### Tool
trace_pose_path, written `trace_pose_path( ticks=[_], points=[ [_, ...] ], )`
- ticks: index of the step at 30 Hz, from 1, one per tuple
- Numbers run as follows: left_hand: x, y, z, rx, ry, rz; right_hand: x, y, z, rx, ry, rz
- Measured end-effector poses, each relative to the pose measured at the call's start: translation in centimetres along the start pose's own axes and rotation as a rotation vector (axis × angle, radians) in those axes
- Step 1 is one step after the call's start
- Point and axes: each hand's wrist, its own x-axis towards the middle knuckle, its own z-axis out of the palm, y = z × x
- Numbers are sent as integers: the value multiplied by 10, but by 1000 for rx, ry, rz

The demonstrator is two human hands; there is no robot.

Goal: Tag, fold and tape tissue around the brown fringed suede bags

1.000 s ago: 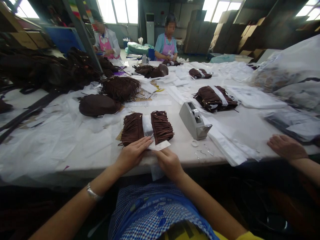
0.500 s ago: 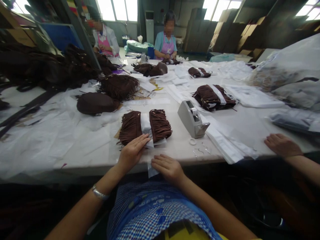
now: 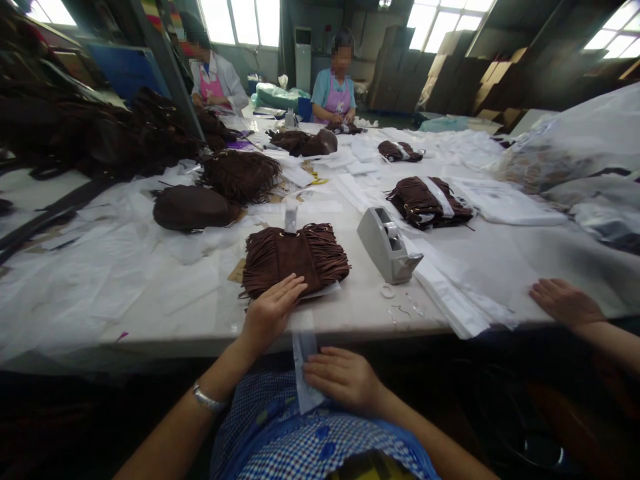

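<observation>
A dark brown fringed bag (image 3: pixel 295 252) lies near the table's front edge. My left hand (image 3: pixel 273 310) rests on the bag's near side with fingers stretched out flat. A pale translucent strip (image 3: pixel 304 360) runs out from under the bag and hangs over the table edge towards my lap. My right hand (image 3: pixel 345 377) is closed on this strip's side below the edge, its thumb hidden. At the bag's far side, the strip's other end (image 3: pixel 291 219) stands up. To the right is a grey tape dispenser (image 3: pixel 387 247), with a small ring (image 3: pixel 387 291) beside it.
Another person's hand (image 3: pixel 567 301) lies on the table at right. More brown bags, one a wrapped fringed bag (image 3: pixel 430 201), sit farther back. White strips (image 3: pixel 457 300) lie right of the dispenser. Plastic sheets (image 3: pixel 100 287) cover the left. Two people work across the table.
The strip that lay across the bag's top is now off it. My right hand has moved down towards my lap with the strip's near end. My left hand stays on the bag.
</observation>
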Motion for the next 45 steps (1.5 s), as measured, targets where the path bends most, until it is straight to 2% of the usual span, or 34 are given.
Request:
trace_pose_path(
  ticks=[3,5,7,9,10,12,14,16,19,22,24,27,32,38,42,45],
  points=[
    [0,1,0,38,-9,5,5,-4,-15,114,-40,23],
    [-1,0,1,62,-11,13,18,6,-33,184,19,97],
    [-2,-1,3,82,-3,24,40,31,-52,152,187,271],
    [-4,-3,5,94,5,33,73,72,-67,31,361,496],
    [-5,-4,6,98,8,38,93,97,-72,-4,362,565],
    [-6,-5,8,106,14,53,134,150,-75,-9,246,758],
    [-6,-6,8,118,28,70,172,201,-71,66,29,1088],
    [-5,-6,8,127,48,83,202,242,-60,123,-79,1209],
    [-3,-7,8,133,71,100,230,283,-36,240,-202,1330],
    [-3,-8,8,144,69,118,245,304,-14,383,-253,1407],
    [-3,-9,9,158,85,134,253,313,-3,478,-229,1419],
    [-4,-11,10,169,95,153,266,318,4,616,-120,1371],
    [-3,-14,8,164,90,190,281,309,-8,844,18,1194],
    [-3,-12,7,150,87,167,265,283,-34,1114,-34,900],
    [-5,-10,10,141,70,125,247,254,-44,1213,-4,842],
    [-4,-8,10,119,91,102,236,227,-42,1251,1,823]
  ],
)
